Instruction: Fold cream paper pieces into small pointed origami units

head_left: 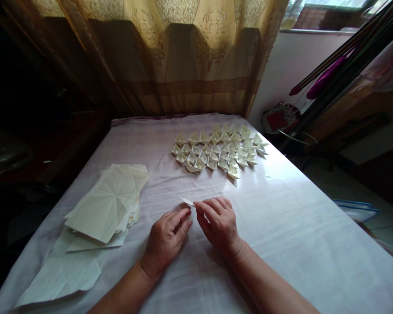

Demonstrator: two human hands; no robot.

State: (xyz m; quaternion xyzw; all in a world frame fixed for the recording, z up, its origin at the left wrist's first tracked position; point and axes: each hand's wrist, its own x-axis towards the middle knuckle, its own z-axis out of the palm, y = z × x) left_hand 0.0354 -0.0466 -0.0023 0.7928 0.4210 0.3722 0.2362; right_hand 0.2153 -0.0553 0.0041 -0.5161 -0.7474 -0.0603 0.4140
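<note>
A small folded piece of white paper point(187, 202) is pinched between the thumb and fingers of my right hand point(220, 220). Its pointed end sticks out to the left, and the rest is hidden by my fingers. Just left of it, my left hand point(167, 237) has its fingers curled, with a gap between thumb and forefinger and nothing visible in it. Farther back stand several small folded paper boats point(212, 161), grouped in close rows. To the left lies a stack of creased paper sheets point(100, 205), the top one marked with folds spreading from its middle.
A pale checked cloth point(281, 244) covers the table. A larger loose sheet of paper point(62, 274) reaches out from under the stack toward the near left edge. Behind the table hangs a gold patterned curtain point(183, 56). Beyond the right edge are a patterned bag point(280, 118) and a blue-rimmed item point(355, 209).
</note>
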